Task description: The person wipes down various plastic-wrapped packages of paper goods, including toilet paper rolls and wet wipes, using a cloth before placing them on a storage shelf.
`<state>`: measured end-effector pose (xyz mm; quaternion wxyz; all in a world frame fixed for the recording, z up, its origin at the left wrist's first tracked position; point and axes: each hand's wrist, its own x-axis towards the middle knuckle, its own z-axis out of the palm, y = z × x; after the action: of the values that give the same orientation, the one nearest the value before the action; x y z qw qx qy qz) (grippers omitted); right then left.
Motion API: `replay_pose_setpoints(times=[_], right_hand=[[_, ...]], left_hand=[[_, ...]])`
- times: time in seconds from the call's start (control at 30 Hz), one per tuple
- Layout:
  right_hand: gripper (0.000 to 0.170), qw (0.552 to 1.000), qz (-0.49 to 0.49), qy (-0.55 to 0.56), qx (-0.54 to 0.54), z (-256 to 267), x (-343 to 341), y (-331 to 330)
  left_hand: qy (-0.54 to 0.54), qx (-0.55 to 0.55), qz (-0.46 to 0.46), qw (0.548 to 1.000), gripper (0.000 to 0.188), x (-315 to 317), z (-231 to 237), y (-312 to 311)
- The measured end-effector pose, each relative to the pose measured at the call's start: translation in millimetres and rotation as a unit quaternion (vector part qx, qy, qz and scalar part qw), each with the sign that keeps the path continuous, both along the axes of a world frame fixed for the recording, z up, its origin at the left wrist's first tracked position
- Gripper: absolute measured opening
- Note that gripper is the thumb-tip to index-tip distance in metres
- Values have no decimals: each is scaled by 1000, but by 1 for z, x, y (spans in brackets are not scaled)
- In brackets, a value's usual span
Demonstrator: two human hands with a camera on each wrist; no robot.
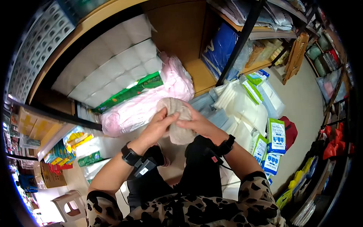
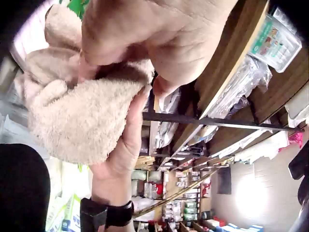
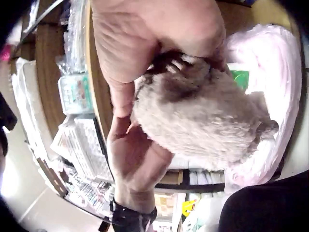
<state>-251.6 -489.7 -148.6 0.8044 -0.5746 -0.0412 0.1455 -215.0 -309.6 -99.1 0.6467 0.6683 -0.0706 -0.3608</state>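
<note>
A beige, fluffy cloth (image 1: 182, 135), bunched and folded over, is held up in front of the body between both hands. My left hand (image 1: 159, 122) grips it from the left side, thumb lying across its front. From the right, my right hand (image 1: 199, 123) holds it with the thumb pointing toward the other thumb. In the left wrist view the fluffy cloth (image 2: 82, 121) bulges out below the left fingers, and its folds hide some fingertips. The right wrist view shows its rounded, furry side (image 3: 198, 113) hanging out from under the right hand.
A pink plastic-wrapped bundle (image 1: 151, 102) lies before the shelf, beside stacked white paper rolls (image 1: 117, 64). Clear bags of white goods (image 1: 242, 109) and green-and-blue packs (image 1: 276, 132) cover the floor at right. A pale stool (image 1: 68, 204) stands at lower left. Dark shelf posts (image 1: 242, 41) rise ahead.
</note>
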Motion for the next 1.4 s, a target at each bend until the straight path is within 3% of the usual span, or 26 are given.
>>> replay_pose_setpoints(times=[0.03,0.13,0.23,0.47,0.63,0.73,0.77,0.83,0.87,0.97,1.0,1.1,1.13,1.27,1.37,1.4], right_hand=[[62,999,-7,49,6,-12,9,-15],[48,985,-64,148,56,-41,35,-70],[39,953,-192,186,141,-63,67,-121],[42,944,-300,137,2,-203,161,-200],[48,925,-335,93,-155,-265,221,-193],[46,908,-320,39,-267,-296,255,-178],[46,876,-276,-12,-394,-305,260,-173],[48,757,-168,-115,-621,-318,270,-165],[60,776,-105,19,-622,-325,278,-157],[61,720,43,-4,-692,-377,287,-139],[59,725,74,-42,-684,-383,283,-133],[66,669,111,-100,-728,-394,292,-131],[58,663,59,-154,-730,-389,292,-132],[62,700,-42,-231,-674,-411,326,-128],[58,570,18,-244,-784,-394,356,-132],[54,526,-76,-298,-793,-421,371,-126]], left_hand=[[23,40,-50,998,42,13,-4,-5],[-50,17,-55,997,43,37,-25,-18],[-154,147,-84,974,46,75,-60,-12],[-298,332,-160,880,52,150,-147,-1],[-421,380,-232,790,64,189,-184,-1],[-424,425,-253,758,76,198,-204,2],[-441,429,-262,744,78,199,-212,5],[-441,459,-294,713,87,201,-224,9],[-438,472,-306,702,89,203,-228,10],[-438,497,-316,679,91,206,-242,12],[-440,500,-316,675,91,207,-247,13],[-440,504,-313,674,88,209,-256,17],[-432,507,-315,676,88,209,-255,16],[-423,512,-313,679,86,209,-262,16],[-428,507,-320,676,83,212,-267,23],[-421,508,-324,678,82,212,-268,22]])
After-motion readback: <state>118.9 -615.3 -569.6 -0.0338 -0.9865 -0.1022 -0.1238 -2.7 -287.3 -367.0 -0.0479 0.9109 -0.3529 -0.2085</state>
